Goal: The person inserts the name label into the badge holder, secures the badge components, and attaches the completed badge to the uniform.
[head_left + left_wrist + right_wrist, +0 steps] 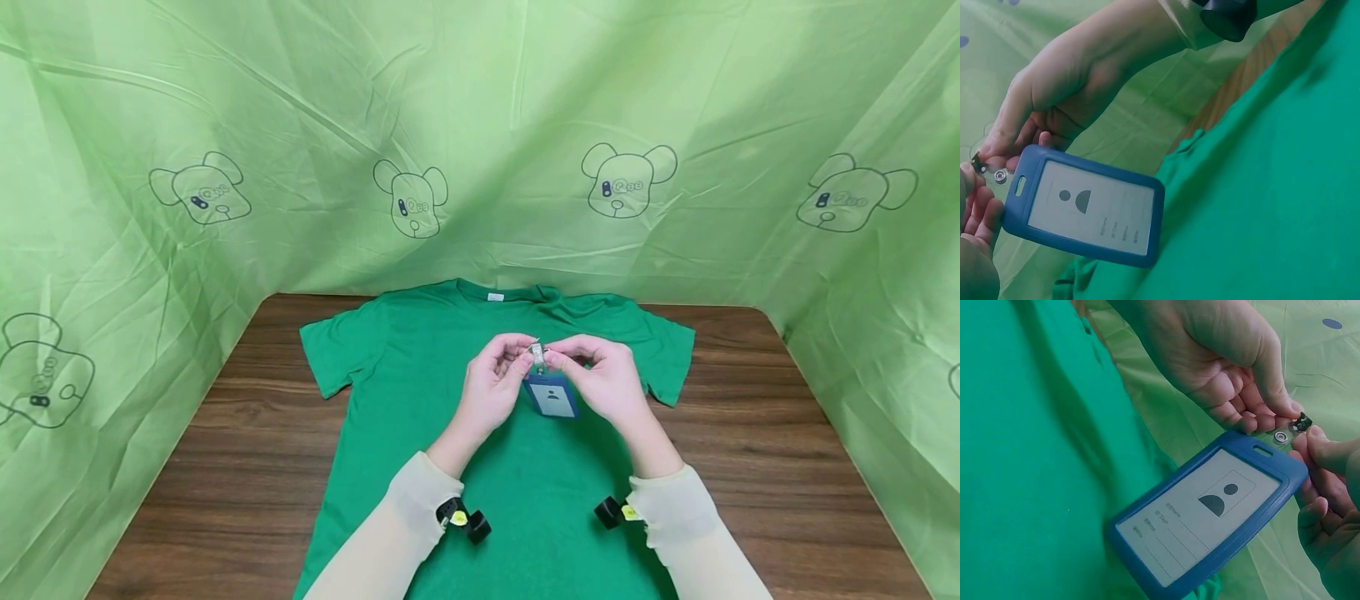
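Observation:
A blue badge holder (553, 398) with a white card hangs from a small metal clip (537, 353). My left hand (492, 377) pinches the clip from the left between thumb and fingers, and my right hand (602, 377) pinches it from the right. In the right wrist view, a clear strap with a round snap (1281, 436) lies between the clip and the slot in the blue frame. The card carries a person symbol and lines of small print. Under both hands a green T-shirt (427, 358) is spread flat, neck at the back.
A dark wood-grain table (247, 442) shows on both sides of the shirt. Light green cloth (495, 100) with printed bear heads hangs around its back and sides. Each sleeve cuff bears a black wrist camera (477, 526). The shirt's neck label (495, 297) is white.

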The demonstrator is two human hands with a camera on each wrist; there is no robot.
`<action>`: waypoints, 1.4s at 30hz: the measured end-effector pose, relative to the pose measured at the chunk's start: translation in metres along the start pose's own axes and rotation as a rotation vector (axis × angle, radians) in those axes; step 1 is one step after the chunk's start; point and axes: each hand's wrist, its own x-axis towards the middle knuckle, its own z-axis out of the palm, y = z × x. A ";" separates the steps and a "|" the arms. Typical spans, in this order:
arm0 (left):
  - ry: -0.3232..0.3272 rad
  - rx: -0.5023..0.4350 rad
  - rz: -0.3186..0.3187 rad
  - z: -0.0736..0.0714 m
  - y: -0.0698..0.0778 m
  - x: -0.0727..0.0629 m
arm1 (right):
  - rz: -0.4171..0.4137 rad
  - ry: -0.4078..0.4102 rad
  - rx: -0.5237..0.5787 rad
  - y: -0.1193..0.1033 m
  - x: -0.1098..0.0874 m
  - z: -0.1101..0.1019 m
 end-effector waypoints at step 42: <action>0.039 -0.030 -0.006 -0.001 -0.005 0.002 | -0.054 -0.007 -0.153 0.009 0.001 0.002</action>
